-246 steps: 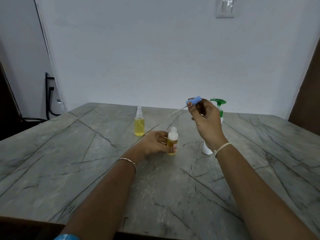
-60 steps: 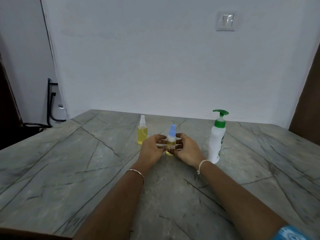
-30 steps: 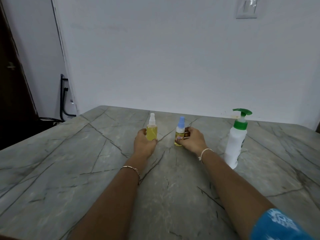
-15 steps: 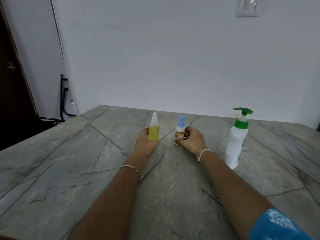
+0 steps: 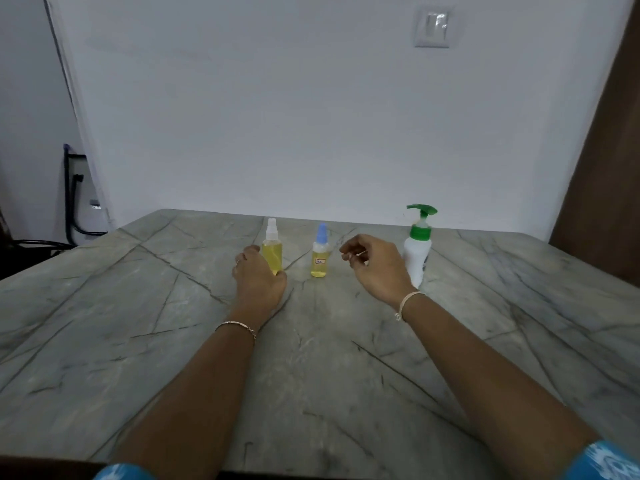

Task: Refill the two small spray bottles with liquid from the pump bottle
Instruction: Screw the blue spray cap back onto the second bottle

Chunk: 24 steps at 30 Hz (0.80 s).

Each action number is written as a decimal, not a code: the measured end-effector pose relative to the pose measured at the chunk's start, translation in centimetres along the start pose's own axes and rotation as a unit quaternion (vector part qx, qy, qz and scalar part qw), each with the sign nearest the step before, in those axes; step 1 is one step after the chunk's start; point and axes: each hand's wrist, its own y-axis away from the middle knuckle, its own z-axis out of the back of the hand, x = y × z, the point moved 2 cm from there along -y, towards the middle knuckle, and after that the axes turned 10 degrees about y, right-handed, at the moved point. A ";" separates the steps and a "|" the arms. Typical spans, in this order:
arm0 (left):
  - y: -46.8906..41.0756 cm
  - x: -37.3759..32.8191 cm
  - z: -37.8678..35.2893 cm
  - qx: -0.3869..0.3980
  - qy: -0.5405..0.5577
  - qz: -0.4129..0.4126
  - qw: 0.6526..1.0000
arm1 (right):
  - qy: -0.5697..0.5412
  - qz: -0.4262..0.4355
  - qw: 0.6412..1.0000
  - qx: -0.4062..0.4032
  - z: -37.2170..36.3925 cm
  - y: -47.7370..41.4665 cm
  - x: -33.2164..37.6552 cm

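Two small spray bottles stand upright and capped near the table's far edge: the clear-capped spray bottle [image 5: 272,251] to the left, the blue-capped spray bottle [image 5: 320,258] just beside it, each showing yellow liquid up to about its shoulder. The pump bottle [image 5: 418,249] stands to the right, head on. The left hand [image 5: 258,280] curls round the lower body of the clear-capped bottle. The right hand [image 5: 375,268] hovers between the blue-capped bottle and the pump bottle, fingers loosely curled and holding nothing. Judging by the levels and fitted caps, both refills appear done; only release remains. All rest on a veined stone table [image 5: 138,341].
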 end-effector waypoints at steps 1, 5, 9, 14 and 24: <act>0.5 -0.3 -0.1 0.011 -0.032 -0.032 0.999 | -0.009 0.004 1.000 -0.006 0.7 0.7 -0.2; 1.4 -0.8 -0.9 0.114 -0.055 -0.068 0.990 | -0.009 -0.043 0.997 -0.068 4.1 3.5 -1.4; 2.2 -0.9 -1.3 0.211 -0.080 -0.113 0.968 | 0.039 -0.105 0.976 -0.184 6.9 5.6 -3.5; 2.4 -1.1 -1.5 0.244 -0.103 -0.141 0.954 | -0.016 -0.173 0.968 -0.179 7.3 4.9 -7.3; 2.6 -1.3 -1.4 0.256 -0.093 -0.121 0.955 | -0.219 -0.205 0.951 0.074 5.5 3.1 -8.2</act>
